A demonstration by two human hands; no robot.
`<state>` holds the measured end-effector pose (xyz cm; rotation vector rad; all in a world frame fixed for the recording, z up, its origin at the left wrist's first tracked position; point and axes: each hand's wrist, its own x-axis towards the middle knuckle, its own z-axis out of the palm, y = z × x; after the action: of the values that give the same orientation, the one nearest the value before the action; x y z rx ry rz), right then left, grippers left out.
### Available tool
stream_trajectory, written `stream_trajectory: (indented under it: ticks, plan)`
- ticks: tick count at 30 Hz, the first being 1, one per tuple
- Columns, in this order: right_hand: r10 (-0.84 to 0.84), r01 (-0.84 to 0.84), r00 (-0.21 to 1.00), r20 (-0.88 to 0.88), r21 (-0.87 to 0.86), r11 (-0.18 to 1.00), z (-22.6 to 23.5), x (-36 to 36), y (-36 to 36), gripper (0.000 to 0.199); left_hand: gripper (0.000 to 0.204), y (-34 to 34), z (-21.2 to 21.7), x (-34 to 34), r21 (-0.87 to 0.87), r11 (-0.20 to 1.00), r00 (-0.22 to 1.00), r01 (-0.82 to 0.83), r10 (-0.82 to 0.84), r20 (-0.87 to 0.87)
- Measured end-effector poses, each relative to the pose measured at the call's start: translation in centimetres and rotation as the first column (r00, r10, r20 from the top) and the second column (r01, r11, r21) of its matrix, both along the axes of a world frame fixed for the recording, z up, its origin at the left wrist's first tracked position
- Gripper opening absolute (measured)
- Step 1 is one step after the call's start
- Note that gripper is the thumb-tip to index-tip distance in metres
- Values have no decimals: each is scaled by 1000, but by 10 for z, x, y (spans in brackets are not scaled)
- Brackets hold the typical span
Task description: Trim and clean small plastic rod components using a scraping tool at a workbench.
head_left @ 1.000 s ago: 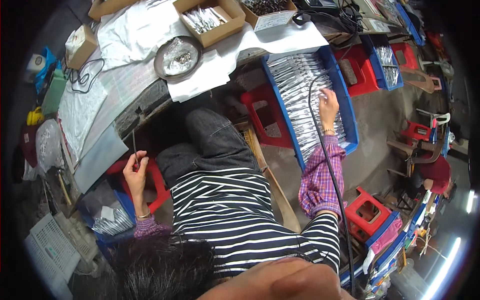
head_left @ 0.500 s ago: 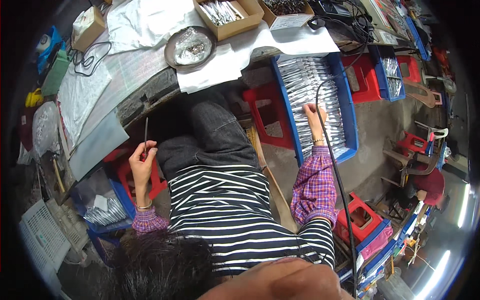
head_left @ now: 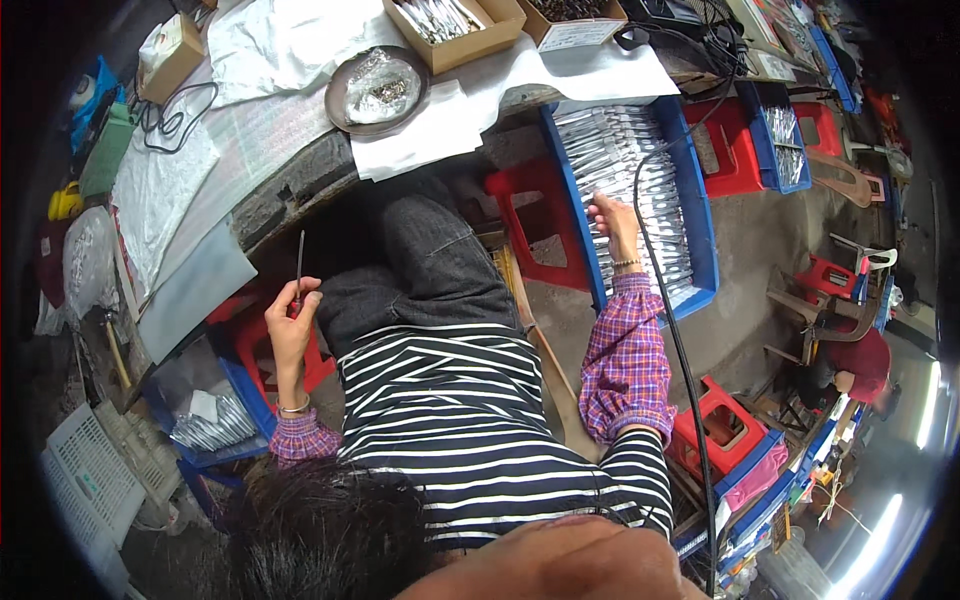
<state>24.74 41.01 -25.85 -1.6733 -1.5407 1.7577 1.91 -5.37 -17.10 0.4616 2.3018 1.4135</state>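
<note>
fingers of the left hand [head_left: 292,325] pinch a thin metal rod [head_left: 299,262], held upright beside the dark trouser knee [head_left: 430,255]. right hand [head_left: 612,218] reaches into the blue tray [head_left: 703,215], its fingers curled down onto the silvery packets [head_left: 610,150] inside; whether they grip 1 cannot be told. a black cable [head_left: 672,330] runs past the wrist.

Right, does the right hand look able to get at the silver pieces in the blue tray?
Likely yes: the right hand rests on the silver pieces in the blue tray; only a black cable crosses beside it.
</note>
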Motion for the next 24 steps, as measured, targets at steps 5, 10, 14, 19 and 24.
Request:
stream_trajectory:
  ticks: [5, 10, 14, 19, 24]
  plan:
    - [-24, 24, 1000, -8, -31, 999, 2, -2, 0, 18, 15, 4, 1, 1, 21, 1000, 1000, 11, -11, 0]
    - [-63, 59, 996, -64, -59, 997, 2, -4, 1, 15, 15, 1, -3, 2, 13, 1000, 999, 16, -17, 30]
    - [-131, 121, 988, -78, -123, 985, 3, -7, 2, 11, 15, 0, -5, 2, 42, 999, 999, 2, -4, 45]
    - [-123, 110, 989, -88, -138, 984, 3, -7, 3, 11, 15, 2, -5, 3, 15, 1000, 1000, 3, -4, 27]
    - [15, -15, 1000, 1, 0, 1000, 3, -4, 5, 14, 15, 3, -4, 5, 0, 1000, 999, 6, -6, 33]
